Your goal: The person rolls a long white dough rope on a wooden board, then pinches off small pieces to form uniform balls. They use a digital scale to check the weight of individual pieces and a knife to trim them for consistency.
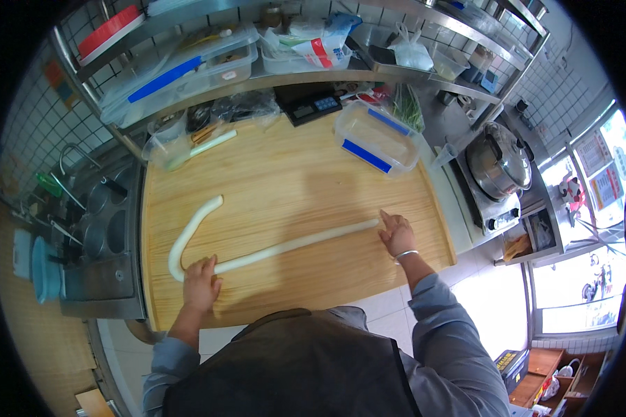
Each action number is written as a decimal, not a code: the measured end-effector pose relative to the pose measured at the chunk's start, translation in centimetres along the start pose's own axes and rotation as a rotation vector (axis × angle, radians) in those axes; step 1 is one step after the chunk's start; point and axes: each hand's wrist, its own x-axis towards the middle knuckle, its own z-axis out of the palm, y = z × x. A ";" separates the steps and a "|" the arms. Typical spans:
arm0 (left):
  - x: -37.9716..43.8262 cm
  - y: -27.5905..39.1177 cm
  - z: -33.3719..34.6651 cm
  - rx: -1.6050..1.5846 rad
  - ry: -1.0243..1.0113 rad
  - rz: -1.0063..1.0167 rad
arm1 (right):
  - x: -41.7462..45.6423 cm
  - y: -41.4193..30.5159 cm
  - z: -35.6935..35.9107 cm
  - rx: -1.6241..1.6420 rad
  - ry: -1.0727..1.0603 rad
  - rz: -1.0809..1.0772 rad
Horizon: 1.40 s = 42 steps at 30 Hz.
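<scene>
A long pale dough rope [297, 244] lies on a wooden board [255, 161]. Its left part curves back away from me into a hook shape. My left hand [202, 284] lies over the rope beside this bend, palm down, and covers a short stretch of it. The thumb stands apart from the fingers. At the straight right end of the rope is my right hand [396, 233], palm down with fingers spread and a bracelet at the wrist. Whether its fingertips touch the dough is hard to tell.
A clear lidless container [378, 136] with blue clips stands at the board's back right. Behind it sit a digital scale [313, 108] and a metal shelf [302, 78]. A plastic tub [167, 148] is back left. A steel pot [498, 161] stands on a cooker at right.
</scene>
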 end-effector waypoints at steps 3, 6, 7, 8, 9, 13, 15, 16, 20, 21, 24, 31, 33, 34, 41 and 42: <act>-0.2 -1.3 0.1 0.102 0.008 -0.034 | 0.7 -1.9 2.1 -0.047 0.147 -0.117; -0.7 -2.8 -0.9 0.101 0.022 0.055 | 1.3 -3.6 2.4 0.054 0.011 -0.129; -0.9 -3.3 -1.3 0.101 0.045 0.111 | 1.1 -4.3 2.3 0.074 -0.022 -0.134; -1.3 -3.9 -2.0 0.180 -0.032 0.043 | 0.6 -5.1 2.1 0.110 -0.092 -0.132; -1.9 -4.7 -3.0 0.250 -0.088 -0.004 | -0.3 -6.0 2.1 0.146 -0.125 -0.158; -3.6 -6.2 -7.0 0.518 -0.348 -0.158 | -4.3 -10.8 2.5 0.362 -0.215 -0.256; -3.0 -4.4 -8.3 0.424 -0.484 -0.191 | -5.2 -13.3 2.6 0.427 -0.145 -0.343; -2.3 -2.5 -8.2 0.305 -0.517 -0.196 | -5.4 -14.2 2.2 0.451 -0.136 -0.373; 4.1 7.7 -4.6 -0.486 -0.222 0.336 | -4.4 -17.2 -0.5 0.446 -0.102 -0.542; 5.1 10.2 -3.4 -0.532 -0.250 0.400 | -4.0 -17.8 -1.3 0.451 -0.083 -0.578; 6.9 13.9 -2.1 -1.063 -0.511 0.191 | -3.4 -19.4 -3.4 0.477 -0.032 -0.601; 6.9 12.7 -4.9 -1.216 -0.795 0.173 | -3.7 -21.5 -4.8 0.691 -0.143 -0.533; 6.9 12.6 -5.2 -1.250 -0.831 0.162 | -3.7 -21.6 -4.8 0.663 -0.151 -0.542; 7.0 12.6 -5.3 -1.268 -0.841 0.157 | -3.6 -21.6 -4.8 0.654 -0.163 -0.553; 7.3 12.0 -5.7 -1.256 -0.844 0.247 | -3.2 -22.1 -4.4 0.643 -0.154 -0.636; 7.4 11.9 -5.7 -1.241 -0.818 0.273 | -3.2 -22.4 -4.3 0.649 -0.136 -0.643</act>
